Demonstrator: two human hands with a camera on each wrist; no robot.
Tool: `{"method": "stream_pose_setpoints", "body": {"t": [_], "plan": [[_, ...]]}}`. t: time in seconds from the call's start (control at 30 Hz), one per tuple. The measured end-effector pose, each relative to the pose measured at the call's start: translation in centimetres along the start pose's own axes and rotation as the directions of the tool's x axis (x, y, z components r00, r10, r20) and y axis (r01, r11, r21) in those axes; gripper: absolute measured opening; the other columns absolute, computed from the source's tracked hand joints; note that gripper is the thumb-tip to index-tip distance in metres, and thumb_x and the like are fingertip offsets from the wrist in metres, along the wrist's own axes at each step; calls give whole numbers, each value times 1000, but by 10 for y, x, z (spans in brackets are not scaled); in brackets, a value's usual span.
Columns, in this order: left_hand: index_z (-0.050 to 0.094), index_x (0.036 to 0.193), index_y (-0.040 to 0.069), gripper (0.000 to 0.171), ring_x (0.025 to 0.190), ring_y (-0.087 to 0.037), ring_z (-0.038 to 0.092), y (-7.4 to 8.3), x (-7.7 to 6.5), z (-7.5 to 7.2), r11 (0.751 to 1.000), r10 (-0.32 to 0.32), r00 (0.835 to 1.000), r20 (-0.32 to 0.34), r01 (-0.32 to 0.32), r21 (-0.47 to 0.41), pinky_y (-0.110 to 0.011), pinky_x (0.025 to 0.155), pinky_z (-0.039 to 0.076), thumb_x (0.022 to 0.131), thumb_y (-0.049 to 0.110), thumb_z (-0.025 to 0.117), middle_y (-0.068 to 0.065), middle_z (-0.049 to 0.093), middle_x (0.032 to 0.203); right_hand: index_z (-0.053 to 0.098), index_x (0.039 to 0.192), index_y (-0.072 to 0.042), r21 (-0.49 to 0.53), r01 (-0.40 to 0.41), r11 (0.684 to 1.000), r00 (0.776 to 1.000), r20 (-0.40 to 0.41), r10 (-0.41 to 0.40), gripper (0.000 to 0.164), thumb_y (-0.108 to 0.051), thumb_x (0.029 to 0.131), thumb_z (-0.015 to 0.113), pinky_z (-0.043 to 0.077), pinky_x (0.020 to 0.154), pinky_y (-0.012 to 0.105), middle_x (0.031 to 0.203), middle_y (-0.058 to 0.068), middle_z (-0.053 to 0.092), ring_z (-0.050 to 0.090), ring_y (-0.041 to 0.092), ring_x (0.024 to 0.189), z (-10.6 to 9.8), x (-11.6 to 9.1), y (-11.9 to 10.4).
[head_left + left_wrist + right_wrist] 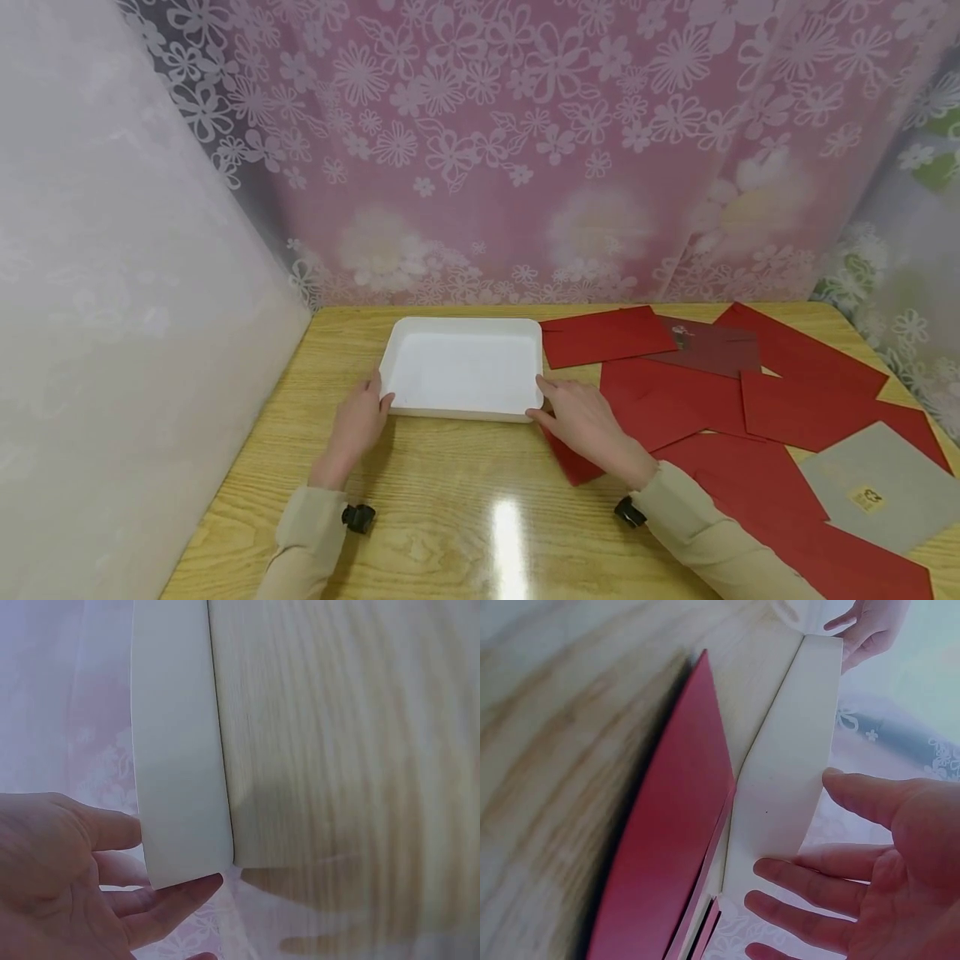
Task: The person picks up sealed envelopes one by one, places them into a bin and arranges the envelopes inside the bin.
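A shallow white rectangular tray [465,375] with raised sides lies on the wooden table, and nothing shows inside it. My left hand [358,421] holds its near left corner, thumb at the front edge and fingers along the left side. At the near right corner, my right hand [588,421] grips the tray in a similar way. In the left wrist view, the fingers [176,904] bend around the tray's end below the thumb. The right wrist view has the thumb on the rim and fingertips [769,866] against the outer wall.
Several red envelopes [660,400] overlap across the table's right side, some partly under my right hand and forearm. Among them are a darker red envelope [712,346] and a grey one [885,492] with a gold emblem. A flowered curtain [480,167] hangs behind; a pale sheet [135,292] borders the left.
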State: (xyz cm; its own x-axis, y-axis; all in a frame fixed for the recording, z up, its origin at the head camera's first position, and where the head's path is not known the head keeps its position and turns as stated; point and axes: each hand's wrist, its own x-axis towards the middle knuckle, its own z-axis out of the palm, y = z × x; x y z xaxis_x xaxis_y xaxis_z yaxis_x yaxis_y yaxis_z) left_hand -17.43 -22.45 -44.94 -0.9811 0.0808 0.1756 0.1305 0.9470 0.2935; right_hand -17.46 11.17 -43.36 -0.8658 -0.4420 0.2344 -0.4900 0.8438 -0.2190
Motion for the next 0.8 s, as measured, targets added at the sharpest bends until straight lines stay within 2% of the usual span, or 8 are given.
{"method": "stream_pose_setpoints", "body": {"t": [0.1, 0.23, 0.57, 0.67, 0.8], "plan": [[42, 140, -21, 53, 99, -47, 66, 3, -5, 1, 1000, 4, 1000, -12, -4, 8, -55, 78, 55, 103, 12, 59, -36, 62, 117, 66, 129, 3, -2, 6, 1000, 1000, -1, -6, 56, -32, 87, 80, 27, 45, 21, 68, 0, 58, 41, 9, 53, -1, -3, -1], [44, 139, -21, 52, 92, -46, 67, 7, -11, 0, 1000, 5, 999, -32, -5, 13, -54, 73, 56, 101, 11, 61, -35, 63, 113, 67, 125, 4, -11, 27, 1000, 1000, -12, -27, 54, -31, 86, 81, 31, 46, 22, 70, 1, 61, 48, 11, 56, -3, -7, -1], [45, 138, -21, 50, 91, -46, 68, 16, -21, -1, 1000, -16, 999, -38, 16, 5, -56, 74, 56, 102, 11, 59, -35, 62, 115, 66, 129, 3, -6, 6, 1000, 1000, 6, -6, 56, -31, 87, 80, 37, 50, 24, 90, 11, 73, 61, 18, 65, -5, -15, -1], [46, 137, -21, 50, 90, -46, 68, 17, -23, 0, 1000, -11, 999, -45, 11, 7, -57, 74, 56, 102, 11, 60, -35, 63, 115, 66, 130, 3, -12, -4, 1000, 1000, 16, 4, 57, -32, 87, 80, 43, 54, 28, 99, 13, 74, 66, 23, 75, -6, -17, -1], [46, 137, -22, 50, 86, -46, 69, 18, -26, 1, 1000, -5, 999, -51, 5, 4, -57, 74, 55, 102, 11, 60, -36, 62, 115, 65, 131, 3, -14, -17, 1000, 999, 33, 17, 57, -32, 88, 79, 54, 67, 40, 115, 17, 72, 70, 32, 95, -9, -21, -3]]}}
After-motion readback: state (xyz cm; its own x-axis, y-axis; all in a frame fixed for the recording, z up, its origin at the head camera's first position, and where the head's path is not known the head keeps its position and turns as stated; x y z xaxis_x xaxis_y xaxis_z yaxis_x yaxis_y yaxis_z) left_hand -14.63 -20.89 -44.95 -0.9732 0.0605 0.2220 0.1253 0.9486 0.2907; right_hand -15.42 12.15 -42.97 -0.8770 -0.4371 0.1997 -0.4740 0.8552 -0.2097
